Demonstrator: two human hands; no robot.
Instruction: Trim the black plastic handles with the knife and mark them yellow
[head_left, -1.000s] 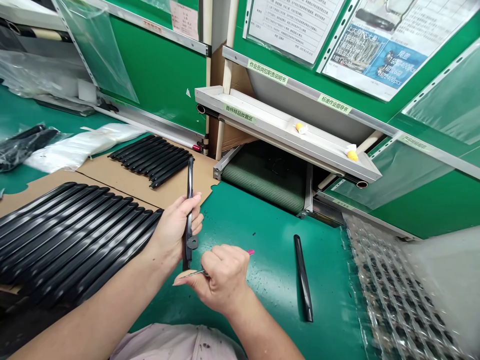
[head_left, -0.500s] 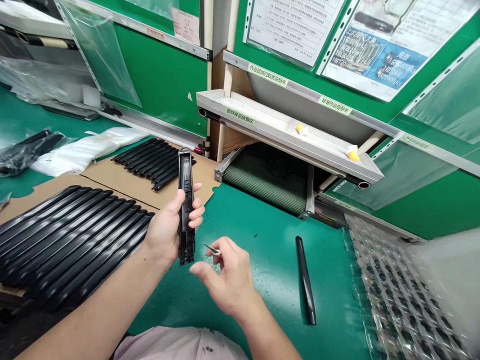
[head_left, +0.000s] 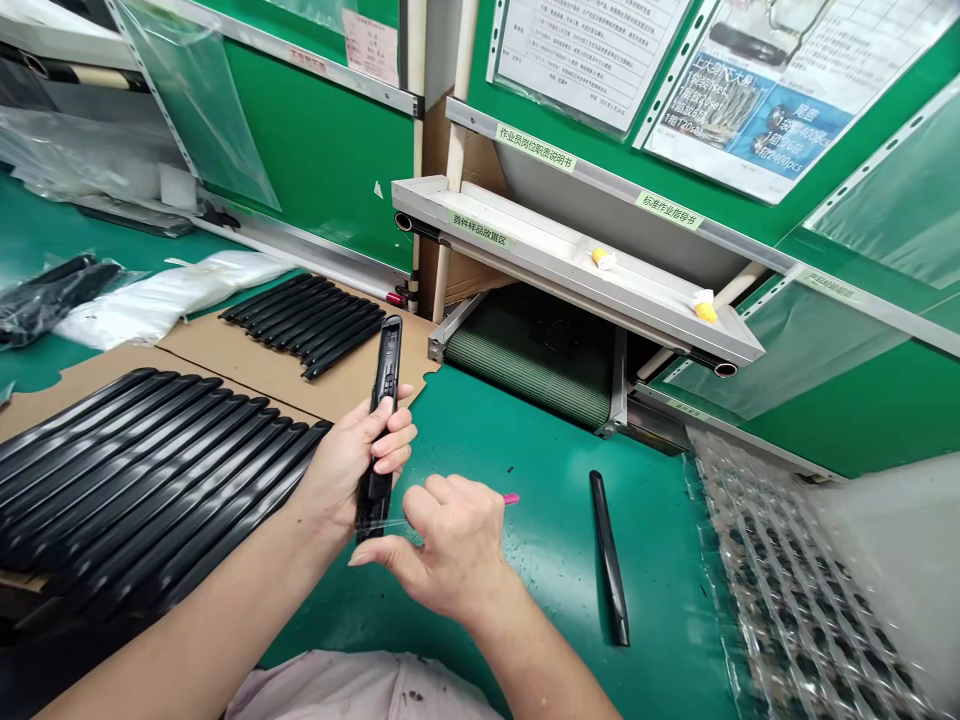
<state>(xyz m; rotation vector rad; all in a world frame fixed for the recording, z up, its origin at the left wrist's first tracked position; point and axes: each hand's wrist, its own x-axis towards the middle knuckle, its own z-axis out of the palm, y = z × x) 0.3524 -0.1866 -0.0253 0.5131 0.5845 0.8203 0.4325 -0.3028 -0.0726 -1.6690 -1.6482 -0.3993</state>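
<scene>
My left hand (head_left: 352, 465) is shut on a long black plastic handle (head_left: 383, 400), held nearly upright with its ribbed inner face showing. My right hand (head_left: 450, 545) is beside the handle's lower end and grips a thin metal pick with a pink end (head_left: 511, 498). Its fine tip reaches towards the handle, but contact is hard to make out. Several matching black handles (head_left: 142, 480) lie in rows on a cardboard sheet (head_left: 225, 372) to the left, and another row (head_left: 307, 325) lies farther back.
A single black handle (head_left: 610, 555) lies on the green mat (head_left: 525, 480) to the right. Bubble wrap (head_left: 795, 590) fills the right side. Behind stand a metal shelf (head_left: 570, 265) and a green mesh belt (head_left: 525, 370). White and black bagged items (head_left: 157, 305) lie back left.
My right hand has moved left and down to the handle's lower end, bringing the pick's tip close to it. My left hand has turned the handle, tilting its top slightly right.
</scene>
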